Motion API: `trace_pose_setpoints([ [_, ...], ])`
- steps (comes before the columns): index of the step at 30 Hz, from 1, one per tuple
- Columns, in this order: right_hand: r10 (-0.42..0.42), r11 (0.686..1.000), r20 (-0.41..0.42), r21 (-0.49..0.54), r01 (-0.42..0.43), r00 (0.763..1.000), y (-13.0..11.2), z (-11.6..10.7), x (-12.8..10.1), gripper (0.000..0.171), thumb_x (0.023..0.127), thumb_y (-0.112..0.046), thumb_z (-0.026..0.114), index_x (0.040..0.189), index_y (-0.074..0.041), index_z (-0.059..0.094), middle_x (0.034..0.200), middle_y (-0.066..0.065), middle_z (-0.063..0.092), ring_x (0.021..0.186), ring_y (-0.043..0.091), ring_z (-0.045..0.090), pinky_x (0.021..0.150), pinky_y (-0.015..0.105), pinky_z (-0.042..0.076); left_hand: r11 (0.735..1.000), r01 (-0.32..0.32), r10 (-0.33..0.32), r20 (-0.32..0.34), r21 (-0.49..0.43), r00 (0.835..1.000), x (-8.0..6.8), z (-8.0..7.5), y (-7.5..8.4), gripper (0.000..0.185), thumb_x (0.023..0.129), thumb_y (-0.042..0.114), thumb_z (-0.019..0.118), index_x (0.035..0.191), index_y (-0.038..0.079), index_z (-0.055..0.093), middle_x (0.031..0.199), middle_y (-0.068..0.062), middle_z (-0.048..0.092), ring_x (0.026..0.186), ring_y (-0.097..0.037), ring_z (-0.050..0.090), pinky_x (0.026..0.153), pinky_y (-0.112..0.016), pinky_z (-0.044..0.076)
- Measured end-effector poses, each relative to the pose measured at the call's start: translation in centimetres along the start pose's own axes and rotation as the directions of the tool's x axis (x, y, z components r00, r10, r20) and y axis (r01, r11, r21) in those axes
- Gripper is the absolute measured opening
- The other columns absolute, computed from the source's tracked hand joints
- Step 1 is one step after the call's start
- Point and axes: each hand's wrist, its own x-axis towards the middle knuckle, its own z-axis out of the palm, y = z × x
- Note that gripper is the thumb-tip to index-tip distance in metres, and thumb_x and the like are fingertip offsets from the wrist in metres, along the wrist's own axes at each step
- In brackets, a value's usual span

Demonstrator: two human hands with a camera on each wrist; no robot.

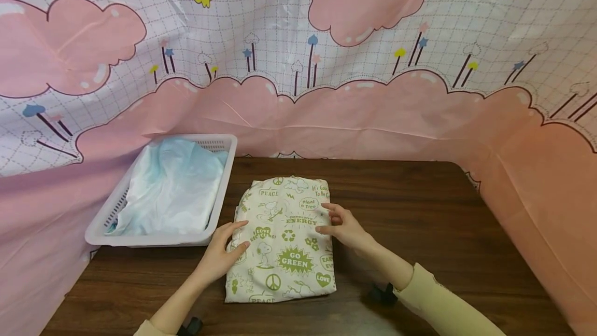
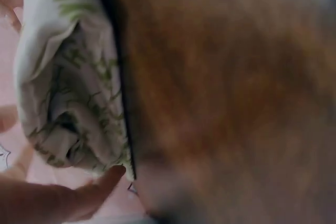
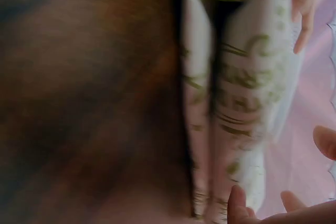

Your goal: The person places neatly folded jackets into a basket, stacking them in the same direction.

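Note:
A folded white cloth point(image 1: 291, 240) with green cartoon and slogan print lies flat on the brown table. My left hand point(image 1: 220, 253) rests at its left edge, thumb and fingers loosely spread. Over the right edge is my right hand point(image 1: 349, 229), its thumb and fingers apart and the fingertips at the cloth. In the left wrist view, the cloth's side point(image 2: 73, 87) shows rolled, layered folds with a fingertip against the lower end. From the right wrist, stacked folds of the cloth point(image 3: 241, 93) appear beside the fingers point(image 3: 237, 203).
At the back left stands a white plastic basket point(image 1: 154, 241) holding a pale blue and white cloth point(image 1: 177, 185). The dark wooden table point(image 1: 420, 211) extends to the right. A pink printed curtain point(image 1: 326, 110) hangs behind and along both sides.

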Motion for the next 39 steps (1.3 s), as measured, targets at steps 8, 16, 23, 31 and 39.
trace_pose_setpoints([
  [8,0.057,0.982,0.060,0.178,-0.067,0.997,1.6,0.7,0.1,0.070,0.086,-0.010,0.073,0.147,-0.007,0.040,0.131,0.023,0.045,0.102,0.027,0.058,0.085,0.042,0.052,0.973,0.195,-0.187,0.076,-0.126,0.979,0.8,-0.5,-0.6,0.058,0.097,0.030,0.062,0.149,0.015,0.040,0.148,-0.026,0.036,0.125,-0.049,0.044,0.092,-0.057,0.046],
  [16,0.094,0.970,0.113,0.213,-0.117,0.989,2.0,0.3,0.7,0.071,0.087,-0.012,0.073,0.149,-0.011,0.038,0.131,0.023,0.048,0.100,0.026,0.061,0.084,0.047,0.053,0.913,0.316,-0.271,0.196,-0.257,0.942,1.3,-0.7,-0.6,0.061,0.095,0.037,0.063,0.149,0.019,0.039,0.161,-0.019,0.011,0.142,-0.051,0.016,0.104,-0.068,0.029],
  [23,0.098,0.971,0.201,0.193,-0.138,0.975,2.1,0.3,1.4,0.079,0.086,-0.014,0.074,0.152,-0.016,0.031,0.138,0.024,0.042,0.106,0.029,0.059,0.085,0.053,0.050,0.881,0.383,-0.315,0.261,-0.277,0.913,2.1,-0.8,-1.0,0.063,0.093,0.039,0.066,0.148,0.025,0.040,0.161,-0.017,0.016,0.140,-0.051,0.022,0.100,-0.075,0.025],
  [31,0.063,0.942,0.361,0.287,-0.175,0.930,2.7,1.2,2.0,0.090,0.088,-0.008,0.070,0.156,-0.022,0.015,0.137,0.021,0.043,0.097,0.023,0.064,0.081,0.047,0.051,0.880,0.375,-0.285,0.307,-0.292,0.908,2.5,0.1,-1.6,0.065,0.092,0.031,0.068,0.150,0.029,0.039,0.162,-0.016,0.007,0.141,-0.052,0.018,0.100,-0.078,0.016],
  [39,0.079,0.938,0.312,0.298,-0.177,0.947,3.2,1.8,1.9,0.090,0.087,-0.001,0.071,0.156,-0.025,0.019,0.132,0.019,0.046,0.093,0.022,0.064,0.075,0.042,0.055,0.905,0.306,-0.225,0.279,-0.294,0.933,2.2,0.5,-1.6,0.067,0.091,0.007,0.067,0.149,0.024,0.040,0.162,-0.018,0.007,0.137,-0.051,0.028,0.103,-0.071,0.026],
])
